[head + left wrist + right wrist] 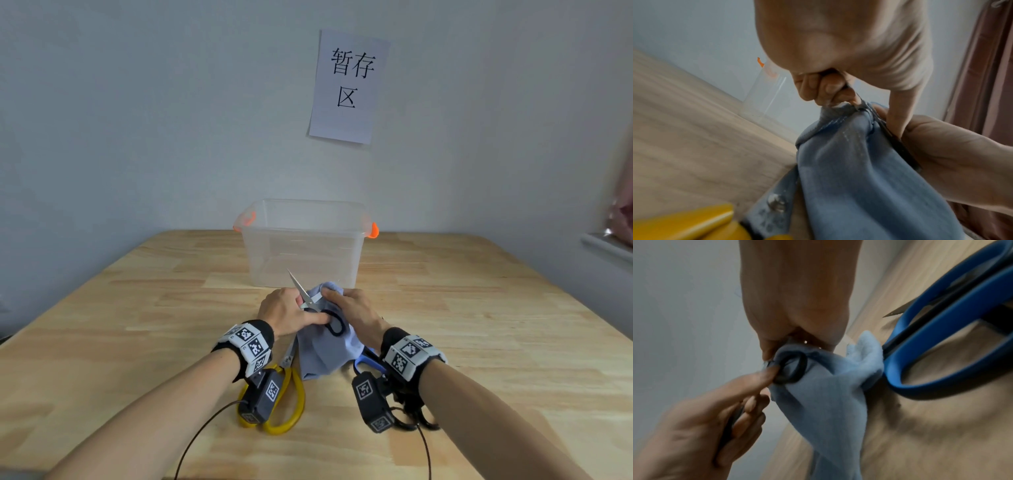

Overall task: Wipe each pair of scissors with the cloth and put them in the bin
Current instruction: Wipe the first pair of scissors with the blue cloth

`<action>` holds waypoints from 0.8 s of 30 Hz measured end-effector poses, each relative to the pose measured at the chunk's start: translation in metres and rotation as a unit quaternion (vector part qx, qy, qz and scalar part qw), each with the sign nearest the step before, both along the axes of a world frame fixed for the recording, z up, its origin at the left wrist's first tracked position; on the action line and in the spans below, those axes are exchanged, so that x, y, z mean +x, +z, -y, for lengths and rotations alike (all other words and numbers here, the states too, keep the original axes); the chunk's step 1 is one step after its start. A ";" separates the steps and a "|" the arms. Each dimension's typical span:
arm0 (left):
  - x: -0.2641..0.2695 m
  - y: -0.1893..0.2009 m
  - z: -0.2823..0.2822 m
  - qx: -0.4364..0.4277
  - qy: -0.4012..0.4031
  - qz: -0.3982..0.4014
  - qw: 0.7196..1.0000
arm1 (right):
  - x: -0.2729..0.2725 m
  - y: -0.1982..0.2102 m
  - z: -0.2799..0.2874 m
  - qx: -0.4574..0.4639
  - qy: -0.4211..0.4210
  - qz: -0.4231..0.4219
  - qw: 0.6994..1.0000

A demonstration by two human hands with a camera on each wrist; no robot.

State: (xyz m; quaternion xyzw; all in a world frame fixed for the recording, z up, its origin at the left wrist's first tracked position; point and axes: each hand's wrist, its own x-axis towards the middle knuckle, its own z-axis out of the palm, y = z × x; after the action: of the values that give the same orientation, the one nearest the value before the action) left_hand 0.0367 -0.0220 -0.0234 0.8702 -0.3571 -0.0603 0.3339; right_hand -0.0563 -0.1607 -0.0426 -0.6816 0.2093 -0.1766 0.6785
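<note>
Altogether three scissors: black pair (327, 317) in left hand (286, 311), right hand (356, 310) gripping one cloth (329, 353) (one bin (303, 240)).

Table (137, 308): pale wood, matt, grain showing. Bin (305, 246): clear smooth plastic, glossy orange clips. Cloth (828, 394): soft blue fabric, matt, fuzzy. Black-handled scissors (310, 301): bare metal blades glinting. Yellow handles (291, 404) looking glossy; blue handles (931, 337) smooth, satin

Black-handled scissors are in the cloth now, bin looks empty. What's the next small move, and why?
Probably draw the light blue cloth along the silver blades of the black-handled scissors: the left hand grips them, the right hand pinches the cloth near the pivot, and one blade tip sticks out bare toward the clear plastic bin.
</note>
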 end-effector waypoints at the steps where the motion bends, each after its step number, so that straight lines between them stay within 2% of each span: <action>1: 0.000 0.000 0.000 0.003 -0.001 0.002 1.000 | 0.000 0.001 0.003 0.005 -0.010 0.004 1.000; 4: 0.002 -0.001 -0.001 0.000 -0.001 -0.007 1.000 | 0.003 0.000 -0.001 -0.010 -0.020 -0.006 1.000; 7: 0.001 0.001 0.001 -0.002 -0.006 -0.014 1.000 | 0.005 -0.006 -0.005 -0.044 0.005 -0.022 0.999; 12: 0.002 0.003 0.004 -0.003 -0.014 -0.022 1.000 | 0.001 0.007 0.000 -0.005 -0.032 0.028 0.999; 17: 0.007 -0.003 0.001 -0.006 -0.035 -0.036 0.999 | 0.001 -0.002 -0.005 -0.059 -0.009 -0.006 0.998; 22: 0.004 0.003 0.004 -0.002 -0.037 -0.034 0.999 | -0.008 0.016 -0.003 -0.010 -0.008 0.067 0.998; 24: 0.007 0.002 0.004 -0.018 -0.039 -0.055 0.998 | -0.004 0.014 -0.006 -0.035 -0.010 0.049 0.998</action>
State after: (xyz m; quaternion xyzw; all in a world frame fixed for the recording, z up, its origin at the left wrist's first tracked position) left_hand 0.0441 -0.0264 -0.0212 0.8448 -0.3729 -0.1150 0.3661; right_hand -0.0603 -0.1546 -0.0285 -0.6932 0.1761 -0.2233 0.6622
